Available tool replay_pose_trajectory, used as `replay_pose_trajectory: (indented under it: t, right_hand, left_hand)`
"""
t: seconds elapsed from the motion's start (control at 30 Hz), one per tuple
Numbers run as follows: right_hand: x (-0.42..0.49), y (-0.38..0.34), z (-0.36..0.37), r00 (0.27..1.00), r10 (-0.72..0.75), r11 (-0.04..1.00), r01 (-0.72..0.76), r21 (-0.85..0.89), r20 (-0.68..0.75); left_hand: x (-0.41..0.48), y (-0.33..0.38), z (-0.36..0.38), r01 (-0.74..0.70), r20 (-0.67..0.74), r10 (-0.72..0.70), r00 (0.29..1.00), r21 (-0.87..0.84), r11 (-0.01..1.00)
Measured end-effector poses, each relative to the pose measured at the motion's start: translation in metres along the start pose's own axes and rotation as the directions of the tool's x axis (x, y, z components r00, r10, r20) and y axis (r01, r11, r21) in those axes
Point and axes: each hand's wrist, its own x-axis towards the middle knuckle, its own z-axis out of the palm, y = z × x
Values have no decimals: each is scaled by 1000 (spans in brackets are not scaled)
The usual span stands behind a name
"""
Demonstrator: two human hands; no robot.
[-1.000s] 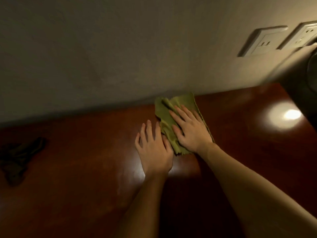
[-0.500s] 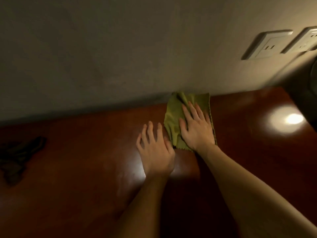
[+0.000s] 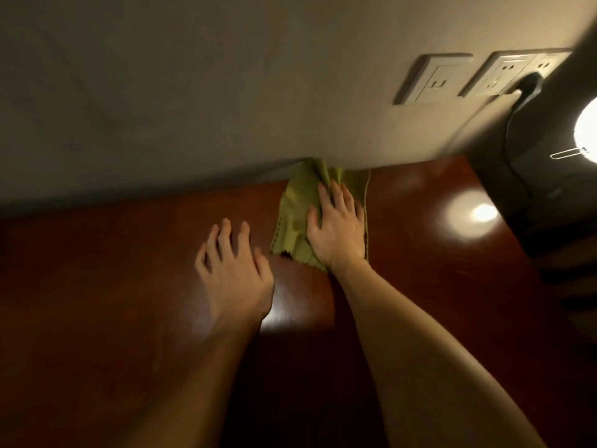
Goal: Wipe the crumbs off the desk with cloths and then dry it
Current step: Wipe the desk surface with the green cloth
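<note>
An olive-green cloth [image 3: 298,208] lies on the dark red-brown desk [image 3: 113,286], bunched against the wall at its far end. My right hand [image 3: 336,226] presses flat on the cloth, fingers spread and pointing at the wall. To its left, my left hand [image 3: 234,263] rests on the bare desk with fingers apart and slightly curled, holding nothing; its thumb is close to the cloth's near corner. No crumbs can be made out in the dim light.
The wall [image 3: 193,92] runs along the desk's far edge. Two white sockets [image 3: 429,79] sit on it at the right, one with a black plug [image 3: 529,84]. A dark lamp [image 3: 549,163] stands at the right; its light glares on the desk [image 3: 481,213].
My right hand has pushed the cloth away from me and to the right until it bunches against the wall. The left hand stayed on the desk. The dark cloth at the far left has left the view.
</note>
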Motion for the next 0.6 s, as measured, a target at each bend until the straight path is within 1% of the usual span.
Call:
replay_pose_trajectory:
  t: [0.1, 0.23, 0.3, 0.37, 0.43, 0.5, 0.57, 0.6]
  right_hand:
    - [-9, 3, 2, 1000, 6, 1000, -5, -17, 10]
    - [-91, 13, 0, 1000, 22, 999, -23, -36, -15]
    - [-126, 22, -4, 999, 40, 998, -40, -41, -11]
    - [-143, 27, -7, 998, 57, 998, -57, -31, -1]
    - [-136, 29, -6, 996, 82, 996, -82, -38, -20]
    - [-111, 30, -8, 995, 101, 995, -101, -11, -26]
    - [-81, 35, -13, 992, 110, 994, -109, 22, -56]
    - [-60, 40, -15, 991, 105, 994, -102, 43, -78]
  left_hand:
    - [-3, 0, 0, -3, -3, 3, 1000, -4, 1000]
    - [-1, 2, -9, -14, 11, 14, 1000, -10, 1000]
    - [-2, 5, -10, -75, 39, 74, 996, 23, 997]
    - [-3, 3, -10, -142, 86, 138, 987, 49, 989]
    - [0, 7, -8, -166, 82, 159, 984, 90, 982]
    - [11, 27, -7, -125, 76, 118, 990, 85, 989]
    - [17, 56, -4, -71, 60, 71, 996, 0, 997]
    - [18, 70, 1, -69, 42, 70, 997, -43, 997]
